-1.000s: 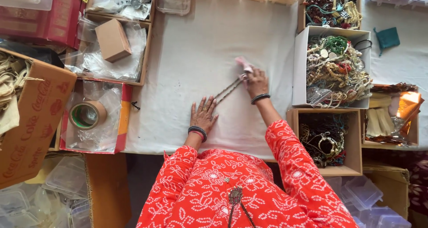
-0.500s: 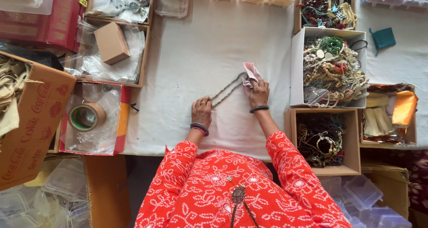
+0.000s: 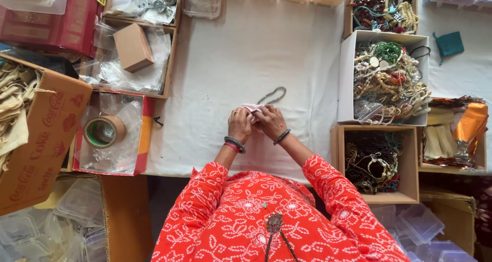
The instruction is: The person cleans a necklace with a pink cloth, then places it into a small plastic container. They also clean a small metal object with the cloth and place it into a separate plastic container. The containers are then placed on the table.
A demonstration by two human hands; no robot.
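My left hand [image 3: 239, 123] and my right hand [image 3: 270, 121] are close together over the white cloth-covered table [image 3: 225, 52]. Both pinch a small pink cloth [image 3: 251, 108] between their fingertips. A thin beaded chain [image 3: 272, 94] runs out from under the cloth toward the upper right, its loop end lying on the table. Dark bangles sit on both wrists. The near end of the chain is hidden by my fingers.
Right of my hands stand a white box of mixed bead necklaces [image 3: 390, 77] and a brown box of dark jewellery [image 3: 373, 162]. On the left are a red tray with a tape roll [image 3: 104, 131], a small cardboard box [image 3: 132, 47] and a large carton [image 3: 36, 134].
My right hand drew back with the pink cloth from the chain's far end to meet my left hand, which has taken hold of the cloth. The chain's far loop now lies free.
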